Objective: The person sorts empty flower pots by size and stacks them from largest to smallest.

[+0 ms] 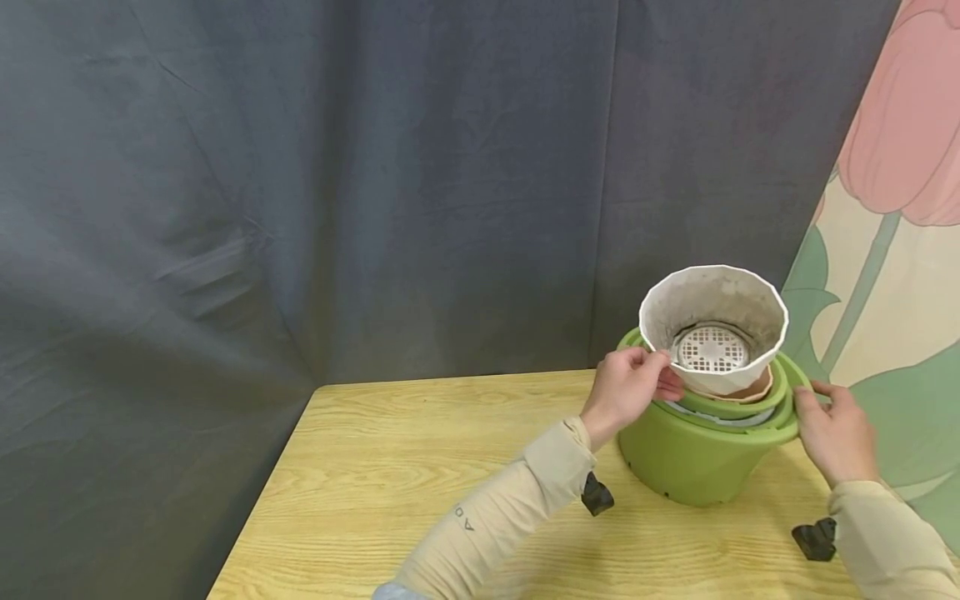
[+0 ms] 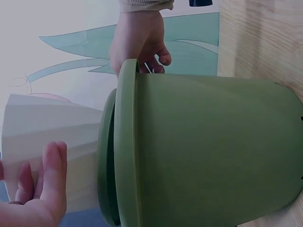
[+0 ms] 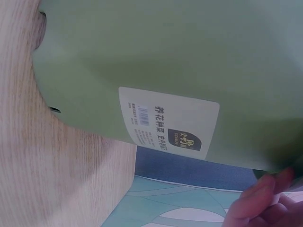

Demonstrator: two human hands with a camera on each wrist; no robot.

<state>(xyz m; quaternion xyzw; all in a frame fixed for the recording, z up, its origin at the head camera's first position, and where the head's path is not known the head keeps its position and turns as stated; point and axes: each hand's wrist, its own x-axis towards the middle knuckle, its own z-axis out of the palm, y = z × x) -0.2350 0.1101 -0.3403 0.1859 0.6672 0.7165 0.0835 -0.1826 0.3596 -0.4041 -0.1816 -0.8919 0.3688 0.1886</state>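
Observation:
A white faceted flower pot (image 1: 716, 292) with a grid-holed bottom stands tilted at the top of a nested stack of pots. My left hand (image 1: 630, 385) pinches its rim at the near left, fingers against the outer wall, as the left wrist view also shows. Below it sit a terracotta-coloured pot (image 1: 756, 388), a smaller green pot and a grey rim, all inside a large green flower pot (image 1: 678, 462). My right hand (image 1: 836, 429) grips the large green pot's rim on the right. A white label (image 3: 170, 123) is on that pot's side in the right wrist view.
The stack stands on a light wood-grain table (image 1: 390, 467) near its back right. Behind it hangs a dark grey curtain (image 1: 465, 192). A wall panel with a painted tulip (image 1: 900, 125) rises close on the right.

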